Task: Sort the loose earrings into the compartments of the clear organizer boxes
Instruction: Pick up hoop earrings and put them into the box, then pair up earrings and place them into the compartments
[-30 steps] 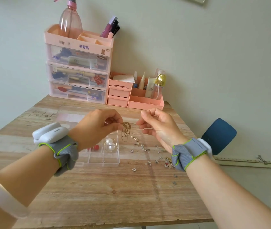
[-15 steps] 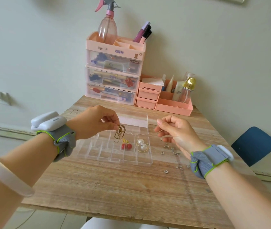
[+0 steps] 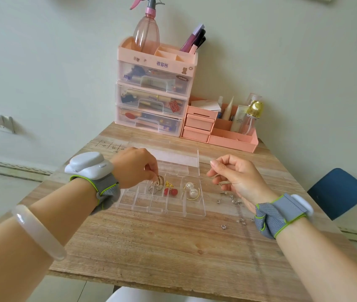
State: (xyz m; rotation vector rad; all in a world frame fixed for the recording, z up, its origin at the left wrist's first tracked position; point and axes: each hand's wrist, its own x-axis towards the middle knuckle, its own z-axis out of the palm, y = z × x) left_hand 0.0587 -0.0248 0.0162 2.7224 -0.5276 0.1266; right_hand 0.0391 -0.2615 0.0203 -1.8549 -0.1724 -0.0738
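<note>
- the left hand (image 3: 136,166) is curled, fingertips pinching the top of the gold hoop earrings (image 3: 156,185), which hang down into a compartment of the clear organizer box (image 3: 162,209); gripping them from above lets them dangle straight between the dividers instead of catching on a wall.
- the hoops look to be touching or nearly touching the compartment floor, so this reads as the moment of setting them down; release looks not yet done.
- the right hand (image 3: 236,177) hovers just right of the box, fingers loosely curled; a thin pale shape shows near the fingertips, but i cannot tell whether it holds anything.
- the red cherry earrings (image 3: 170,190) sit in the compartment just right of the hoops, and the pearl earrings (image 3: 191,190) in the next one right again; one kind per cell, which fits the sorting.
- the box's lid (image 3: 173,156) lies open toward the far side, keeping the compartments reachable from above.
- small loose silver pieces (image 3: 230,198) lie scattered on the wooden table (image 3: 151,247) to the right of the box, near the right hand and within easy reach; these look like what is left to sort.
- pink drawer units (image 3: 153,94) stand at the table's far edge, well apart from the work.
</note>
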